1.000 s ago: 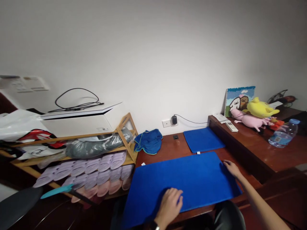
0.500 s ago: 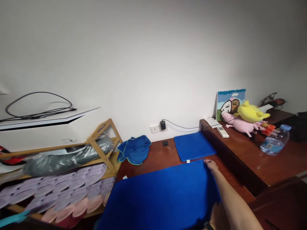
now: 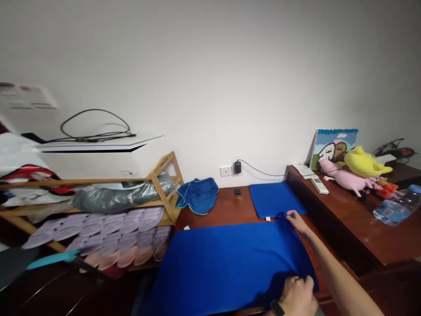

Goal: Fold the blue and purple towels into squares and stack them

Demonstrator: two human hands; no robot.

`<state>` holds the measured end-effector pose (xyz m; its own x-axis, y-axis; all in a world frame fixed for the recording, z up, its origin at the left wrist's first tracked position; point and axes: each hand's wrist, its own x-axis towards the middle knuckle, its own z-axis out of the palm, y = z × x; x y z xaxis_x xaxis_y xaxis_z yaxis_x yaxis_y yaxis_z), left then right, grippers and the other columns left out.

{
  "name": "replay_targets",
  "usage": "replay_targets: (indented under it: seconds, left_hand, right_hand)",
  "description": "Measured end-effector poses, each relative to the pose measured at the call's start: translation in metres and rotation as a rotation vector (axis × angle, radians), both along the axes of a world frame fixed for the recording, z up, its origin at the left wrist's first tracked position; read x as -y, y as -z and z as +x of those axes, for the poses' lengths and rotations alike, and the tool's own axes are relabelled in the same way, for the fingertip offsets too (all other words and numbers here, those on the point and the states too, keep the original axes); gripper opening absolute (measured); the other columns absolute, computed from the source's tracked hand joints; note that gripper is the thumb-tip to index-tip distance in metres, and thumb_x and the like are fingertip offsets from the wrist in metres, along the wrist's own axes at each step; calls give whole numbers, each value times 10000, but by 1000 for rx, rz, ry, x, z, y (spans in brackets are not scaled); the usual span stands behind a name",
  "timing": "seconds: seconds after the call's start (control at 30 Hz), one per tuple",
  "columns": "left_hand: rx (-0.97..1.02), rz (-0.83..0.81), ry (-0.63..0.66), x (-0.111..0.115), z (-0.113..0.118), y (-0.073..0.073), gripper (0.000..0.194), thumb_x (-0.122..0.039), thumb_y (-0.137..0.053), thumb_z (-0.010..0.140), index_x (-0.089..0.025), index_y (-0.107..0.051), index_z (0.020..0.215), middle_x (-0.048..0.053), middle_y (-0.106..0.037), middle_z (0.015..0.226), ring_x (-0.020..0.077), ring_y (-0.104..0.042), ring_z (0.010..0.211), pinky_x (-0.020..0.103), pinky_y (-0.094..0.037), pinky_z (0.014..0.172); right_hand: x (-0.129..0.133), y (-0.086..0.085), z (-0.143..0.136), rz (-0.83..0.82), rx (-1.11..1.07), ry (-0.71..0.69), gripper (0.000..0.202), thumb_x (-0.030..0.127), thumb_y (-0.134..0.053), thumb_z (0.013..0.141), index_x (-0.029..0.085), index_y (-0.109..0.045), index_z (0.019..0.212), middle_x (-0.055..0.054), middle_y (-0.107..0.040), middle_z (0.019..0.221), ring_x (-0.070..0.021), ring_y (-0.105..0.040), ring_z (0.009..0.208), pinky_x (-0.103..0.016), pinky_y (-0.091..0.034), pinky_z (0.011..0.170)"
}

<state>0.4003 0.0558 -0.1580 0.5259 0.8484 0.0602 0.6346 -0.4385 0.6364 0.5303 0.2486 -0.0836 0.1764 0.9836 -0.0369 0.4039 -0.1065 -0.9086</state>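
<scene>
head view: right fingers (image 3: 291, 214) pinch blue cloth (image 3: 223, 263); left fingers (image 3: 308, 284), cannot tell; rack (image 3: 162, 193) holds slippers (image 3: 151, 218)

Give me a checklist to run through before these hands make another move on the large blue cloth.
1. Right hand pinching the far right corner of the large cloth: ok.
2. Left hand gripping the near right part: cannot tell; its grip is hidden from view.
3. Large cloth smooth all over: not ok; creases show at its right end.
4. Small cloth untouched by the lifted corner: cannot tell; they overlap in this view.
5. Crumpled cloth apart from the large cloth: ok.
6. Bottle off the large cloth: ok, on the raised top at right.
</scene>
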Motion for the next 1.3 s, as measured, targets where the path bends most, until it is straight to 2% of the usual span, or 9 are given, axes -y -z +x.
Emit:
replay_targets:
  seconds: [0.13, 0.23, 0.3, 0.43, 0.57, 0.7, 0.8, 1.1, 1.3]
  left_hand:
    - [312, -184, -374, 24, -107, -51, 87, -261, -666, 768, -261, -621, 843, 40, -685, 713, 227, -660, 706, 363, -511, 702]
    - [711, -297, -491, 49, -195, -77, 156, -391, -639, 840, -255, -564, 843, 2, -667, 745, 184, -667, 704, 295, -529, 691]
    - [889, -301, -647, 69, -250, -81, 256, -497, -627, 862, -250, -585, 914, 9, -701, 819, 186, -698, 723, 293, -557, 717]
    - [847, -165, -1037, 111, -351, -55, 446, -677, -553, 893, -253, -632, 1004, 1, -697, 713, 238, -731, 729, 342, -580, 781]
    - [392, 71, -1258, 138, -427, -4, 469, -715, -510, 883, -275, -663, 830, 69, -725, 774, 303, -722, 787, 427, -576, 765]
    - [199, 213, -1294, 145, -458, 44, 459, -683, -503, 906, -278, -670, 768, 122, -726, 850, 320, -720, 829, 486, -577, 812]
    - [233, 203, -1348, 144, -458, 59, 464, -684, -501, 931, -267, -697, 873, 127, -726, 912, 310, -729, 872, 460, -594, 837]
    - [266, 87, -1410, 148, -465, 57, 618, -786, -487, 871, -268, -823, 872, 118, -826, 956, 321, -792, 884, 400, -645, 784]
    - [307, 88, -1341, 153, -475, 39, 592, -799, -566, 809, -290, -864, 857, 91, -840, 1035, 321, -802, 960, 362, -659, 836]
  right_hand:
    - [-20, -44, -76, 42, 62, -262, 241, 366, -596, 804, 193, -679, 951, 21, -643, 708, -137, -536, 584, -257, -462, 591]
    - [-37, -62, -177, 91, 99, -441, 253, 296, -534, 869, 183, -719, 1000, -37, -747, 972, -149, -647, 797, -253, -511, 757]
    - [-42, -66, -261, 98, 130, -557, 283, 273, -510, 913, 181, -728, 1068, -38, -763, 987, -147, -666, 818, -248, -515, 784]
    - [-28, -54, -426, 60, 244, -790, 257, 253, -515, 968, 167, -752, 1020, -31, -761, 811, -151, -673, 735, -245, -514, 749]
    - [5, -21, -523, 51, 449, -940, 150, 192, -615, 899, 172, -763, 891, -66, -769, 887, -195, -684, 865, -283, -499, 850]
    - [28, 14, -544, 104, 657, -946, 317, 210, -624, 885, 171, -746, 1174, -155, -691, 1285, -301, -613, 1172, -386, -462, 993]
    - [29, 27, -540, 154, 757, -970, 405, 228, -566, 939, 211, -687, 1326, -147, -606, 1438, -316, -541, 1294, -405, -421, 1065]
    - [18, 26, -532, 121, 798, -1040, 213, 277, -647, 987, 173, -716, 1159, -110, -723, 1216, -239, -670, 1099, -414, -500, 1019]
    - [25, 9, -524, 137, 670, -1077, 256, 414, -691, 987, 177, -696, 1083, -43, -717, 1106, -198, -689, 983, -413, -580, 903]
